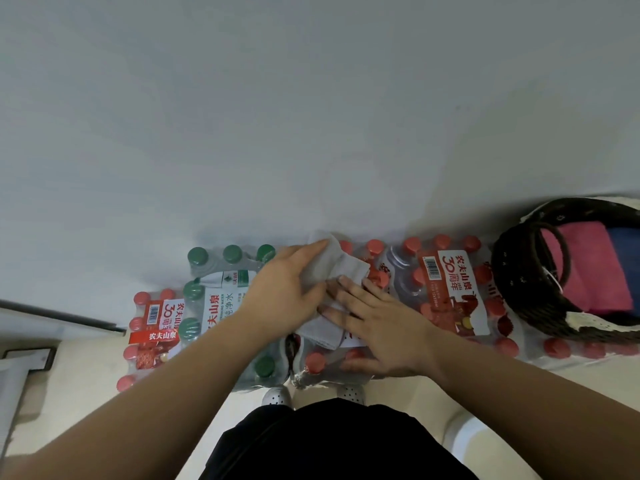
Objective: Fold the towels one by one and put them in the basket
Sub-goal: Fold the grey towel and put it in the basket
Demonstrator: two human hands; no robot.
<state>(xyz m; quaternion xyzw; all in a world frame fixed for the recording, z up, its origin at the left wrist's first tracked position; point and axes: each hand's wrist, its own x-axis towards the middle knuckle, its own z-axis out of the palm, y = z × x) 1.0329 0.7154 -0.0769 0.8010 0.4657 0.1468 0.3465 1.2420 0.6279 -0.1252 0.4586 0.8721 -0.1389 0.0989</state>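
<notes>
A grey cloth towel (346, 268) lies on shrink-wrapped packs of water bottles (450, 289); to its right, a dark wicker basket (512, 271) holds a folded pink towel (588, 268).

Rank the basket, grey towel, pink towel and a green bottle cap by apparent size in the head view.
1. Basket, though cropped.
2. Pink towel and grey towel: alike; the grey one is partly covered, so unranked.
3. Green bottle cap.

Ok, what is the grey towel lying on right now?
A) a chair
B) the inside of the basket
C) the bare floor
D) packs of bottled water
D: the grey towel lies across the packs of bottled water, with the left hand and right hand on it, outside the basket.
</notes>
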